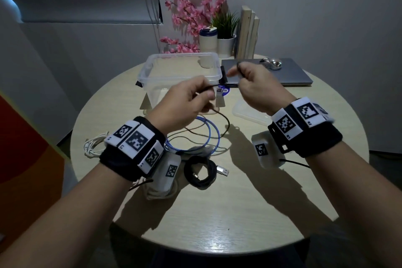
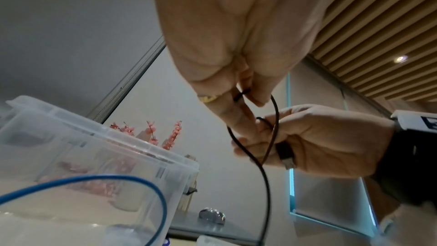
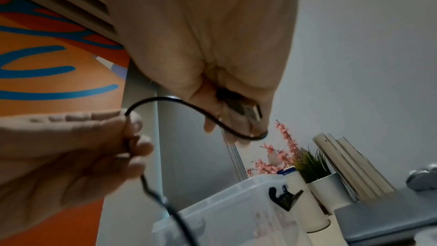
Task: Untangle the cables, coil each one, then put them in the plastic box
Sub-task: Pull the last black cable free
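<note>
Done: one black coil (image 1: 201, 172) lies finished near the table (image 1: 239, 213) edge.
In hand: left hand (image 1: 185, 104) pinches a thin black cable (image 1: 226, 124); right hand (image 1: 256, 85) grips its plug end.
Left: blue cable (image 1: 214, 135) and white cable (image 1: 93, 143) lie uncoiled.
Plastic box (image 1: 152, 65): far side, no cables inside.

Box (image 1: 152, 67) sits at centre top of the table (image 1: 239, 213), laptop (image 1: 291, 74) right of it, lid (image 1: 245, 111) below that. Both hands (image 1: 187, 102) (image 1: 256, 87) hover before the box, a cable (image 1: 224, 119) strung between them. Lower centre, a coiled cable (image 1: 200, 172); another coil (image 1: 93, 143) at left.
</note>
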